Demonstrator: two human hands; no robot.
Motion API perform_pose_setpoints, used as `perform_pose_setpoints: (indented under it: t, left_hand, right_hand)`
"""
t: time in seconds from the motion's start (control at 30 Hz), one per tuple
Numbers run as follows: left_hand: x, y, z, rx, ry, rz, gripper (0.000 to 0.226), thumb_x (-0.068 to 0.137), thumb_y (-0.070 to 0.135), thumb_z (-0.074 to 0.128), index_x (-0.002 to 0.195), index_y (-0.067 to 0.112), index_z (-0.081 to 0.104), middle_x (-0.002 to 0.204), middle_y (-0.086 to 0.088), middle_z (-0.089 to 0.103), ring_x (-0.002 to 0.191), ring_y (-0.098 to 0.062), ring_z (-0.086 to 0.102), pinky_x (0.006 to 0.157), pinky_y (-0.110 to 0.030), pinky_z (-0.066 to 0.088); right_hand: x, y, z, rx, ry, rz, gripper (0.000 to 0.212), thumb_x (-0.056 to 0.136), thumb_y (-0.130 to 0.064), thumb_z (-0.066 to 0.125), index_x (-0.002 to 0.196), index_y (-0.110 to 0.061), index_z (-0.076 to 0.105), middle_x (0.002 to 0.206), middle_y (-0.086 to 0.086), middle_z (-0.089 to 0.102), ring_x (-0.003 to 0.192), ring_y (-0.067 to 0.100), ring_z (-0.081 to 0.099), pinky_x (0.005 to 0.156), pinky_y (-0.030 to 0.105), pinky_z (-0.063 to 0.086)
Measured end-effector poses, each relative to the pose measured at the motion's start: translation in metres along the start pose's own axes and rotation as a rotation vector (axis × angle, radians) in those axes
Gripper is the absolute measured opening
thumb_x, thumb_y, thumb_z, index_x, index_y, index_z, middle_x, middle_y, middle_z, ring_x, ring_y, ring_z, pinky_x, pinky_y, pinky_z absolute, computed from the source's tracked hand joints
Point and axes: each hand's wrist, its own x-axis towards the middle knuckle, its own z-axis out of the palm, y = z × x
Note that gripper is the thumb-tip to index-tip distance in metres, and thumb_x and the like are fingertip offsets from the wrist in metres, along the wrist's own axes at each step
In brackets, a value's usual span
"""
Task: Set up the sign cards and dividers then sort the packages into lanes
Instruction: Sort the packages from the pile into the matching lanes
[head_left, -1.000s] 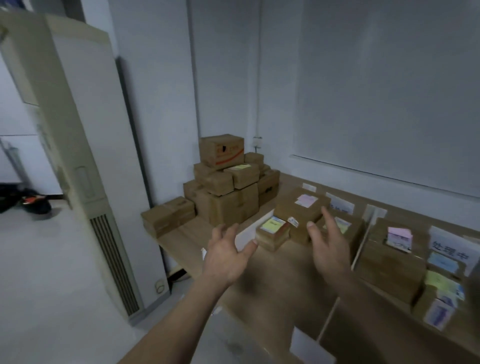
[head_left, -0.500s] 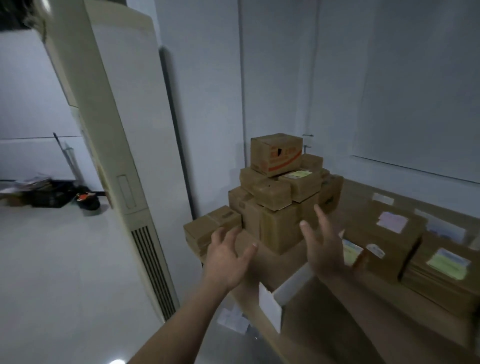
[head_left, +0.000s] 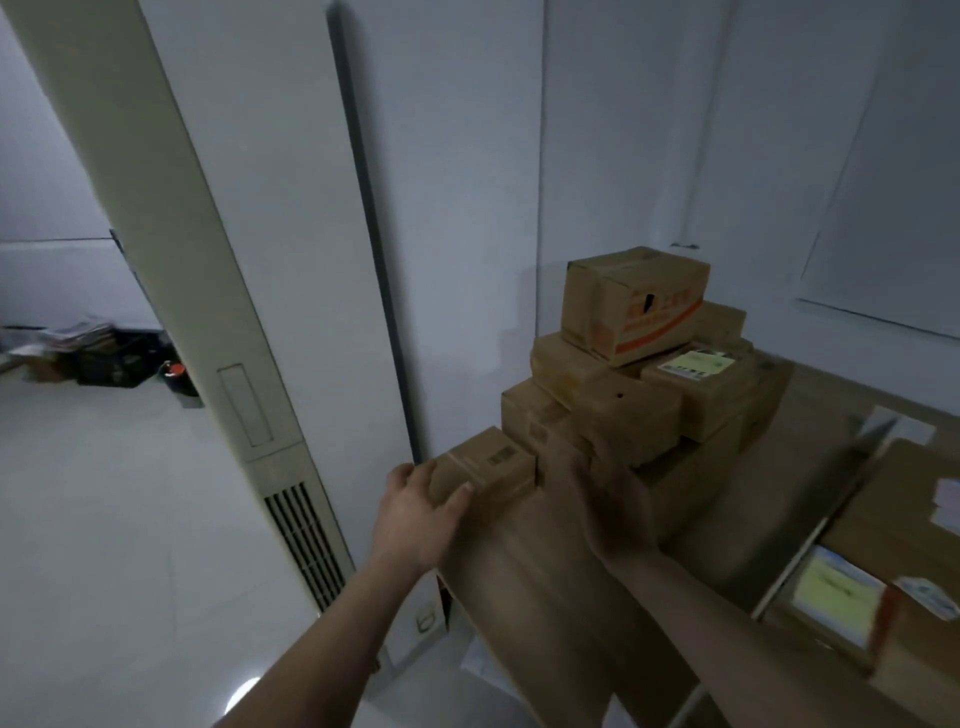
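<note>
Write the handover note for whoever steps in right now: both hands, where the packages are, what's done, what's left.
Left hand: grips the near left corner of the low box at the left end of the table.
Right hand: open and blurred, at that box's right side, holding nothing.
The unsorted pile stands behind the low box, with the orange-striped box on top.
Done: a white divider is on the table, with labelled packages to its right.
Left: move the low box to a lane, then sort the pile. The sign cards cannot be checked from this view.
</note>
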Motion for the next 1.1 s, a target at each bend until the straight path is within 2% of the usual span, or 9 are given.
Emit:
perform_pose_setpoints:
  t: [0.07,0.13,0.23,0.37,0.43,0.53,0.8,0.97,1.1]
  left_hand:
    - [0.033,-0.016,0.002,0.032,-0.026,-0.009,0.072,0.093,0.061,0.051,0.152,0.022,0.037,0.158,-0.007,0.025,0.135,-0.031,0.045,0.114,-0.041,0.038]
    - [0.068,-0.03,0.005,0.038,-0.075,-0.012,0.073,0.094,0.061,0.051,0.153,0.02,0.036,0.158,-0.006,0.025,0.137,-0.03,0.044,0.114,-0.039,0.037]
    - [0.126,-0.049,0.014,0.055,-0.149,0.04,0.073,0.093,0.061,0.052,0.152,0.019,0.037,0.156,-0.009,0.031,0.137,-0.03,0.044,0.115,-0.04,0.037]
    - [0.196,-0.067,0.027,0.152,-0.237,0.097,0.072,0.094,0.055,0.057,0.153,0.02,0.035,0.16,-0.009,0.028,0.142,-0.03,0.038,0.115,-0.044,0.037]
    - [0.225,-0.077,0.033,0.209,-0.316,0.105,0.075,0.093,0.057,0.057,0.155,0.022,0.032,0.161,-0.007,0.027,0.143,-0.03,0.037,0.115,-0.045,0.036]
    - [0.26,-0.092,0.044,0.303,-0.435,0.12,0.074,0.094,0.059,0.055,0.154,0.021,0.032,0.159,-0.007,0.03,0.143,-0.03,0.037,0.112,-0.042,0.035]
    - [0.289,-0.128,0.072,0.232,-0.666,0.078,0.052,0.095,0.05,0.058,0.132,0.014,0.049,0.12,-0.003,0.059,0.102,-0.018,0.054,0.087,-0.029,0.043]
    - [0.289,-0.131,0.076,0.143,-0.611,-0.018,0.044,0.093,0.042,0.06,0.122,0.013,0.047,0.1,0.0,0.052,0.092,-0.02,0.053,0.078,-0.031,0.042]
    - [0.27,-0.123,0.079,-0.015,-0.55,0.134,0.023,0.095,0.034,0.061,0.108,0.017,0.055,0.098,-0.001,0.058,0.088,-0.017,0.059,0.072,-0.031,0.045]
  right_hand:
    - [0.013,-0.001,0.025,-0.063,-0.025,0.028,0.089,0.093,-0.075,0.024,0.155,-0.011,0.025,0.156,0.003,0.034,0.139,0.006,0.034,0.11,0.012,0.021]
    - [0.028,0.003,0.05,-0.121,-0.063,0.084,0.068,0.103,-0.059,0.031,0.154,-0.014,0.029,0.155,0.006,0.04,0.141,0.019,0.039,0.117,0.027,0.024]
    - [0.057,0.014,0.089,-0.044,-0.017,0.203,0.097,0.082,-0.087,0.017,0.137,-0.017,0.055,0.135,0.007,0.059,0.124,0.027,0.056,0.108,0.042,0.044]
    - [0.086,0.032,0.145,-0.005,0.013,0.352,0.059,0.093,-0.067,0.042,0.135,-0.027,0.056,0.125,-0.013,0.06,0.12,0.019,0.058,0.097,0.022,0.044]
    - [0.093,0.032,0.167,0.028,0.001,0.481,0.064,0.091,-0.065,0.046,0.147,-0.034,0.045,0.133,-0.011,0.06,0.121,0.018,0.058,0.102,0.035,0.047]
    - [0.096,0.03,0.203,0.04,-0.052,0.606,0.059,0.097,-0.046,0.06,0.151,-0.035,0.04,0.122,-0.011,0.058,0.116,0.019,0.061,0.099,0.032,0.048]
    - [0.091,0.039,0.268,-0.085,-0.247,0.774,0.067,0.099,-0.038,0.059,0.158,-0.019,0.03,0.151,0.001,0.048,0.138,0.02,0.046,0.108,0.028,0.037]
    - [0.089,0.04,0.284,-0.041,-0.036,0.86,0.062,0.096,-0.037,0.062,0.153,-0.022,0.041,0.147,0.001,0.052,0.133,0.022,0.05,0.113,0.039,0.039]
    - [0.08,0.04,0.278,0.064,0.213,0.97,0.045,0.096,-0.035,0.064,0.138,-0.02,0.055,0.134,0.003,0.063,0.12,0.024,0.059,0.106,0.037,0.043]
